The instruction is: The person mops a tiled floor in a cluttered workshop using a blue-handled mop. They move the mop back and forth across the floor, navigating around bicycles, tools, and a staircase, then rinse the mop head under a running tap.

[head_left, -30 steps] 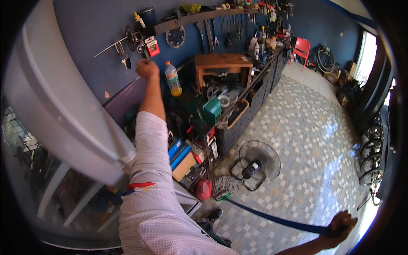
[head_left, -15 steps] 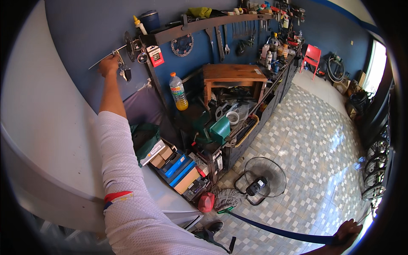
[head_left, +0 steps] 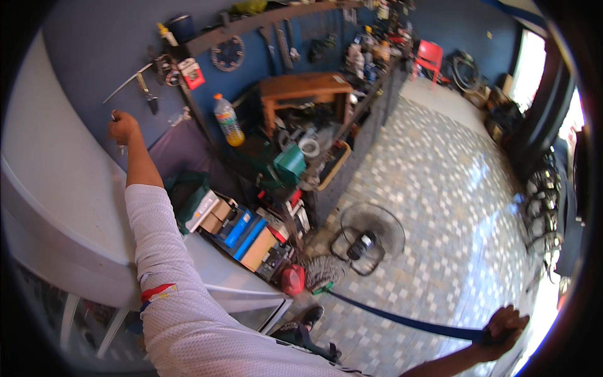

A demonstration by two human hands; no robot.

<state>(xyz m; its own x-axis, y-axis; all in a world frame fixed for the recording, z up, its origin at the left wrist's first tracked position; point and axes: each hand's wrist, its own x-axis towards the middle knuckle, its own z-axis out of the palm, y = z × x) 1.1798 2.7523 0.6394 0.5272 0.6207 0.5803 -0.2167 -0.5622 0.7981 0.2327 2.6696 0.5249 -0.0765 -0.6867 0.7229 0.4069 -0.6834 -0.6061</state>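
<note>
My left hand (head_left: 124, 129) is closed in front of the blue wall, below a thin metal rod (head_left: 127, 83) that juts out from the shelf end. Something small and shiny, apparently keys (head_left: 122, 150), dangles under its fingers. A dark key fob on a strap (head_left: 151, 99) still hangs from the rod. At the lower right, my right hand (head_left: 506, 325) is wrapped round the blue handle of a mop (head_left: 408, 322). The mop's grey string head (head_left: 325, 273) rests on the tiled floor.
A floor fan (head_left: 363, 244) stands beyond the mop head. A cluttered workbench with a wooden stool (head_left: 304, 87) runs along the wall. Boxes (head_left: 242, 232) and a red container (head_left: 293, 279) are near my left arm. A red chair (head_left: 428, 58) stands far back.
My left hand has come off the rod and moved down and left, with the shiny keys apparently taken from it. The view has shifted; my right hand keeps its hold on the mop.
</note>
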